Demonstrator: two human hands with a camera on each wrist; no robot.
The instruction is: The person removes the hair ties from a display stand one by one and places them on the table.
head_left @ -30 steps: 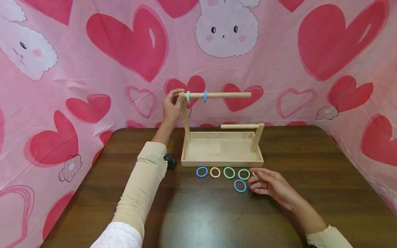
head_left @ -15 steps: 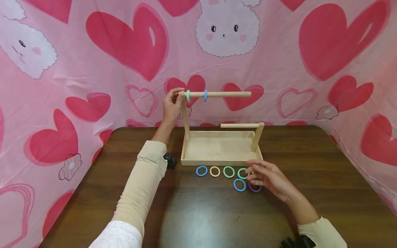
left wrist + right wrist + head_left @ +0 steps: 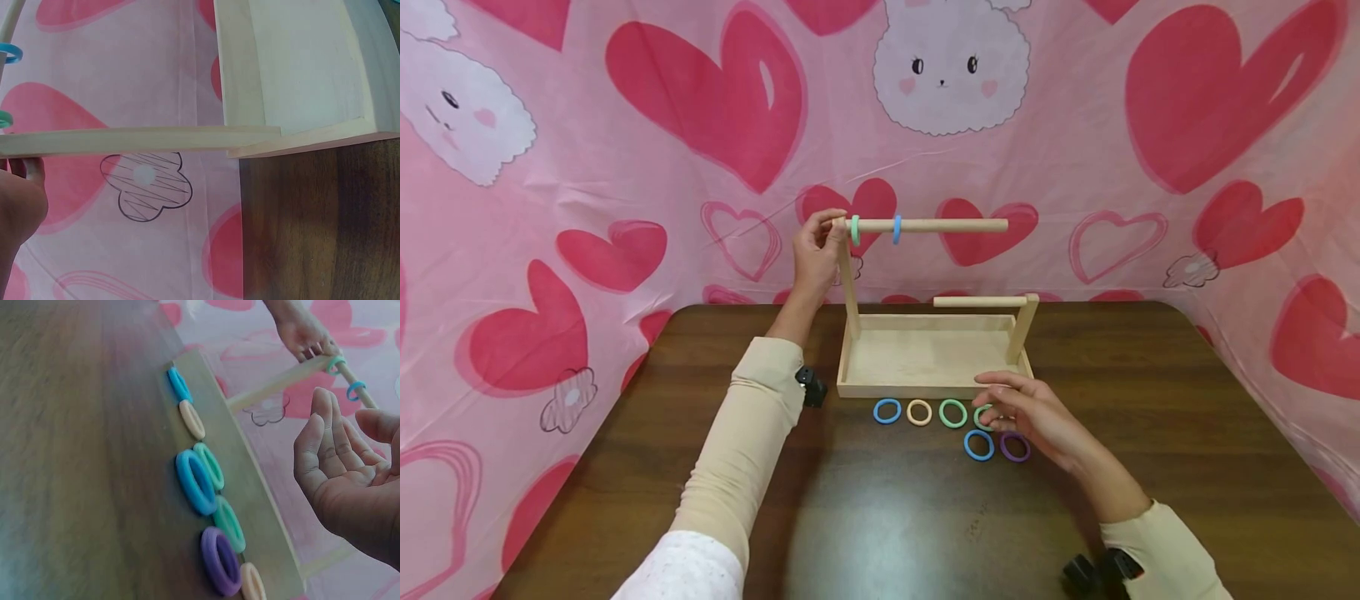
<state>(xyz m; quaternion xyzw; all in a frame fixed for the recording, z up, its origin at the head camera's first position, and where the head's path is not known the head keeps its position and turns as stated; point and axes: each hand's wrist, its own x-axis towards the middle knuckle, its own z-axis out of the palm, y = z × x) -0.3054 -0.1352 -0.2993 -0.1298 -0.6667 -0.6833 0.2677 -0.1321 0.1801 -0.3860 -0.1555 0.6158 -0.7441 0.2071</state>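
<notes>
My left hand [image 3: 816,254] grips the top of the tall left post of a wooden ring stand [image 3: 848,287]. On the stand's upper rod [image 3: 955,225] hang a green ring [image 3: 855,230] near the post and a light blue ring [image 3: 897,229] farther right. Over the front right of the tray my right hand [image 3: 1033,414] hovers, fingers loosely bent, nothing in them. Near it on the table lie a green ring [image 3: 981,417], partly hidden by the fingers, a blue ring [image 3: 978,445] and a purple ring [image 3: 1015,447]. A cream ring [image 3: 252,581] shows in the right wrist view.
A shorter rod [image 3: 977,302] stands on the right post [image 3: 1021,329], above the tray [image 3: 936,390]. Left along the tray's front lie a blue ring [image 3: 887,411], a cream ring [image 3: 919,412] and another green ring [image 3: 952,414]. Behind the brown table [image 3: 880,517] hangs a pink heart-print cloth [image 3: 700,108].
My right hand has moved left and up, away from the purple ring, which now shows fully in the head view. The left hand keeps its grip on the post.
</notes>
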